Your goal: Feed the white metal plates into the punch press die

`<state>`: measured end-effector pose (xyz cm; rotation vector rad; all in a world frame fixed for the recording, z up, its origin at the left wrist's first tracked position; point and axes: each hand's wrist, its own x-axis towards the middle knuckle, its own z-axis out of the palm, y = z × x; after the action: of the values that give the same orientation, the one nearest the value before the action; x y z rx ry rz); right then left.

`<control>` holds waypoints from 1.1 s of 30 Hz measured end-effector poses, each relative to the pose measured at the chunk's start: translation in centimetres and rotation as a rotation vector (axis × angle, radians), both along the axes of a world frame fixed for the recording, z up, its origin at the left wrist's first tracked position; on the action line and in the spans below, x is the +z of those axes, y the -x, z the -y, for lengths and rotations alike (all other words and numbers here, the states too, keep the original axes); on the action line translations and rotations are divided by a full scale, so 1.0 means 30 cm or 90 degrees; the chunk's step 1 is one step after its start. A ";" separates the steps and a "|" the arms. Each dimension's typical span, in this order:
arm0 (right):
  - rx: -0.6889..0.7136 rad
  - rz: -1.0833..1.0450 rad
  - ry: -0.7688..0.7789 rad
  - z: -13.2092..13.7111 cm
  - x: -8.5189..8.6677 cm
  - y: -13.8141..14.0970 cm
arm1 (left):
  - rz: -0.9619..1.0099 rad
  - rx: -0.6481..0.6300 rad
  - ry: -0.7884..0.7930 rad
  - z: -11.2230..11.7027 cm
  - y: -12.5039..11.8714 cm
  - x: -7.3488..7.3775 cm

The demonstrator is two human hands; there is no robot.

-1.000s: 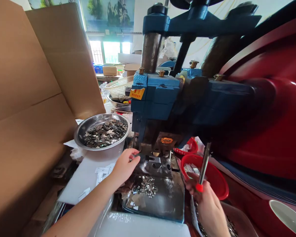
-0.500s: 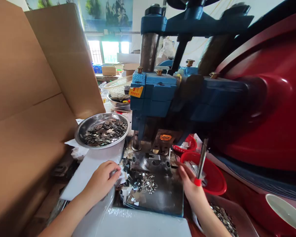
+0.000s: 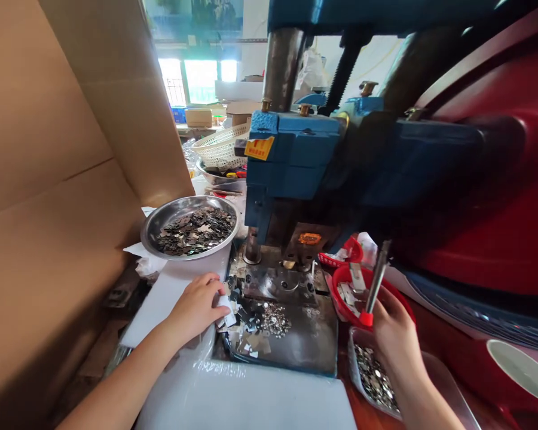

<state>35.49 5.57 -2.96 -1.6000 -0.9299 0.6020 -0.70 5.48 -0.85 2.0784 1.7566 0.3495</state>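
Note:
Beside the press bed, my left hand [image 3: 201, 304] is closed, thumb and fingers curled round some small flat metal pieces [image 3: 226, 312]; how firmly they are held is hard to see. My right hand [image 3: 395, 319] is over the red bowl [image 3: 401, 292], partly behind a metal rod with a red end [image 3: 377, 278]. Its fingers look apart. A flat metal plate [image 3: 357, 278] shows over the bowl, left of the fingers; I cannot tell whether it is falling or resting. The blue press [image 3: 291, 155] stands above the die [image 3: 278, 285]. Small shiny bits [image 3: 275, 321] are heaped on its bed.
A steel bowl of dark metal pieces [image 3: 186, 257] stands on the left, beside tall cardboard [image 3: 130, 119]. A clear tub of small metal parts [image 3: 356, 382] is below my right hand. The large red flywheel [image 3: 488, 197] fills the right side.
My right hand has moved from beside the die rightward to the red bowl. The slotted plate has gone from the die. My left hand stays near the pieces; the view has shifted slightly.

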 end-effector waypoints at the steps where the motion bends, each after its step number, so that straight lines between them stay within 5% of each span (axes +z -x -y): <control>1: 0.004 0.019 0.035 0.027 -0.008 -0.010 | 0.006 0.004 -0.002 0.003 0.001 -0.004; 4: 0.161 0.147 0.111 0.079 -0.034 0.025 | 0.006 0.008 -0.012 0.012 0.006 -0.017; 7: 0.378 0.307 0.070 0.085 -0.048 0.110 | -0.004 0.010 -0.016 0.018 0.008 -0.036; 15: 0.507 0.553 0.031 0.054 -0.001 0.232 | 0.134 0.053 -0.029 0.036 -0.020 -0.034; 20: 0.493 0.593 0.093 0.081 -0.029 0.245 | 0.450 0.109 0.159 0.063 -0.043 0.007; 24: 0.448 0.544 0.046 0.075 -0.036 0.245 | 0.744 0.210 0.293 0.075 -0.090 0.014; 29: 0.346 0.429 -0.075 -0.042 0.028 0.277 | 0.986 0.333 0.415 0.073 -0.176 0.010; 33: 0.314 0.457 -0.023 -0.165 0.044 0.324 | 1.114 0.373 0.527 0.058 -0.221 0.032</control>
<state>25.77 10.53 -1.63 -1.5752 -1.8908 0.3228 5.93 3.75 0.09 0.1722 0.8906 0.9506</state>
